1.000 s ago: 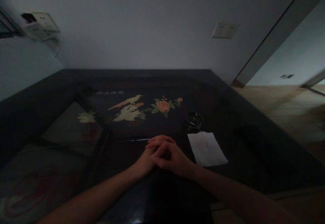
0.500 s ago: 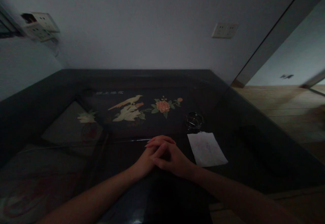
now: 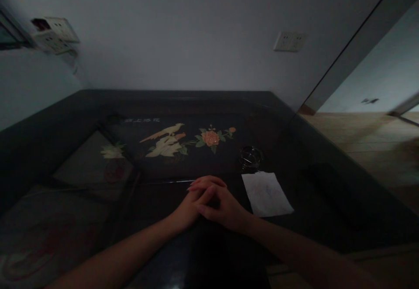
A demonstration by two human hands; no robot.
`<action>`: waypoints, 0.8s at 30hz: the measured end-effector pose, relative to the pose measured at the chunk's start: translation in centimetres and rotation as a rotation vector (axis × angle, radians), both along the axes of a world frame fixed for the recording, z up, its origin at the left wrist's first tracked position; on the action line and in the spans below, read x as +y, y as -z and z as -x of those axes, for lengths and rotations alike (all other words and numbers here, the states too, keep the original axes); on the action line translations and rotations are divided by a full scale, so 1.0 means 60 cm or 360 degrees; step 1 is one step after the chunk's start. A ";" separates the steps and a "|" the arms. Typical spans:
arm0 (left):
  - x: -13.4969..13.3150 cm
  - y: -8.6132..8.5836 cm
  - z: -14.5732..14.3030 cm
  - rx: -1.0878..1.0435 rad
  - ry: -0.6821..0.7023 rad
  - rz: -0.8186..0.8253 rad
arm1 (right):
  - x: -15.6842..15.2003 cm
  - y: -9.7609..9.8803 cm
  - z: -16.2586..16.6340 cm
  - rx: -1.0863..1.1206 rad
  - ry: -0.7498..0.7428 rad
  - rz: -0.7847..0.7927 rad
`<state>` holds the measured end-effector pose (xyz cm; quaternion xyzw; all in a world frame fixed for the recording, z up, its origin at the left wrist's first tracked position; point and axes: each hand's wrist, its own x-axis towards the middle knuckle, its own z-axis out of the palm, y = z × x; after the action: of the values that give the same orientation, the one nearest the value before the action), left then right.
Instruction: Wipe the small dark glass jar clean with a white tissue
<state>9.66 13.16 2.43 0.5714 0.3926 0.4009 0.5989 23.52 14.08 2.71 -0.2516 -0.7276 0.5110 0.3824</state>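
Lower ctr. of frame now: L hand [image 3: 186, 209] and R hand [image 3: 231, 209] clasped on the dark table [image 3: 299, 149], fingers laced and curled in, gripping only each other. Paper [image 3: 267, 194] lies flat just R of them, w/ a clear dish [image 3: 251, 156] right above it; can't tell if those two touch. Mid-frame, bird [image 3: 165, 146] and flower [image 3: 210, 138] design; wall socket [image 3: 290, 41], upper R.

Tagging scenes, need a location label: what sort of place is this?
Likely a room in a home: a dark table with a flower design, a wall socket and a wood-look floor.
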 end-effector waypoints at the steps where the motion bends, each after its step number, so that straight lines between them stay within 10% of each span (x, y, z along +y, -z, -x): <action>1: 0.000 0.000 0.000 0.0004 -0.0005 -0.0001 | 0.000 0.000 0.000 0.0004 0.0000 0.0000; 24: 0.000 0.006 0.000 -0.0013 0.0002 -0.0019 | -0.003 -0.007 -0.001 -0.0026 0.0015 0.0043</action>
<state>9.63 13.15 2.05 0.5736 0.3875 0.4053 0.5972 23.57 13.91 3.14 -0.2644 -0.7225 0.5169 0.3754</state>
